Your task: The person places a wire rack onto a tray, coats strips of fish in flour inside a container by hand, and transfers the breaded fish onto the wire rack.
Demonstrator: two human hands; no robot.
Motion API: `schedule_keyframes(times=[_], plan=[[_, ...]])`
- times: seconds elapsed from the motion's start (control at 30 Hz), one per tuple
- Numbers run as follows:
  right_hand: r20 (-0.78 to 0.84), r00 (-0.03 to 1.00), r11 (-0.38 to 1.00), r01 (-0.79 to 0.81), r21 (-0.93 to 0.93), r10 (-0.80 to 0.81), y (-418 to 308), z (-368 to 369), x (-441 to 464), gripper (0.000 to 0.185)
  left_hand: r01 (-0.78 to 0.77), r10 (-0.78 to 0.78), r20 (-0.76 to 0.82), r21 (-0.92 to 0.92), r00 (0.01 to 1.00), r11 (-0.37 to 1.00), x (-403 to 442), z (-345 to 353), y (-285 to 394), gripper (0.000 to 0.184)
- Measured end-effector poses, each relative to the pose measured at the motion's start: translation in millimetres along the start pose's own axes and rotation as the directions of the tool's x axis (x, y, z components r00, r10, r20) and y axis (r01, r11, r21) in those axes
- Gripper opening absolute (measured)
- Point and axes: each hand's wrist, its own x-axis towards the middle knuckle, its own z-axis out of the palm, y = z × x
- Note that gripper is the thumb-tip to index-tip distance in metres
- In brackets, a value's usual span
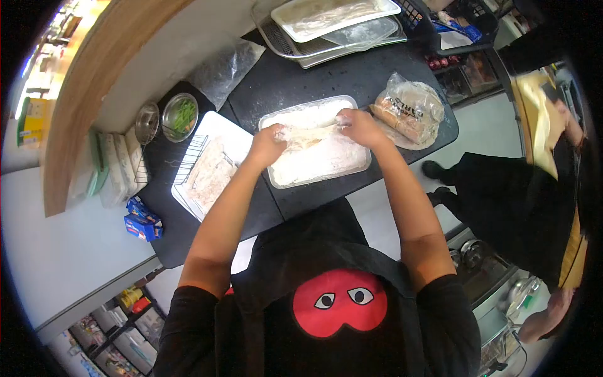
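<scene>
A translucent plastic tub (369, 160) full of white flour (317, 164) stands on the black table in front of me. Over it, a flat, pale, flour-coated piece (311, 136) that looks like meat stretches between my hands. My left hand (267, 147) is closed on its left end, fingers dusted white. Its right end is pinched in my right hand (361, 129). Left of the tub, a white tray (236, 136) carries a wire rack (191, 157) with pale floured pieces (212, 171) on it. The fingertips are partly hidden by flour.
Bagged bread (411, 113) lies right of the tub. A metal bowl of green vegetables (181, 118) and a clear plastic bag (226, 72) are at the back left. Stacked trays (336, 22) stand behind. Blue packets (143, 220) sit left. A co-worker in black (502, 195) stands right.
</scene>
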Motion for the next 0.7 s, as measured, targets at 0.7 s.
schedule_keyframes(times=[0.7], plan=[[0.191,0.954,0.915,0.278,-0.291,-0.229,-20,66,-46,0.038,-0.304,0.296,0.109,0.564,0.949,0.768,-33,58,-28,0.051]])
